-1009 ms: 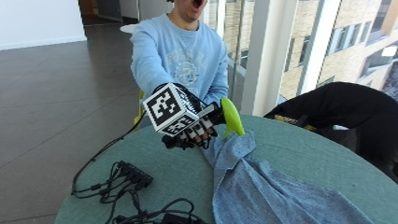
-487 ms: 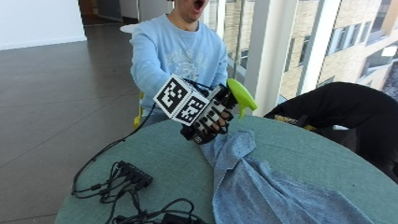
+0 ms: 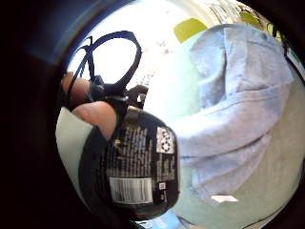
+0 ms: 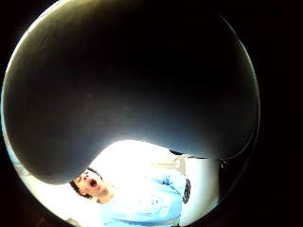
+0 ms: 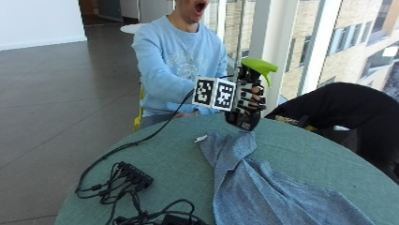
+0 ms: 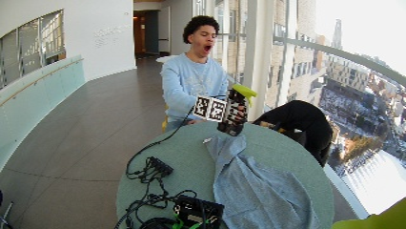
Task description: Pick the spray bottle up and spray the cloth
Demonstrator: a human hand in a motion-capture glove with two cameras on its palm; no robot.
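Observation:
In the outside view my gloved right hand [image 5: 250, 99] grips a black spray bottle [image 5: 245, 121] with a lime-green trigger head [image 5: 260, 65]. It holds the bottle upright in the air above the far end of a blue-grey cloth [image 5: 255, 183]. The cloth lies rumpled across the round green table [image 5: 312, 150]. The wide outside view shows the same hand [image 6: 236, 110], bottle head [image 6: 243, 90] and cloth [image 6: 254, 186]. In the little finger side palm view the labelled bottle [image 3: 138, 171] sits against my fingers [image 3: 93, 114], with the cloth [image 3: 238, 109] beyond it. The dark bottle [image 4: 128, 85] fills the thumb side view.
A black power strip with tangled cables [image 5: 134, 177] lies on the table's near left part. A small white tag [image 5: 201, 138] sits by the cloth's far corner. A black garment [image 5: 349, 110] is draped over a seat behind the table's right edge.
My hand has risen and moved right with the bottle, from beside the cloth's left corner to above its far end. The bottle now stands more upright.

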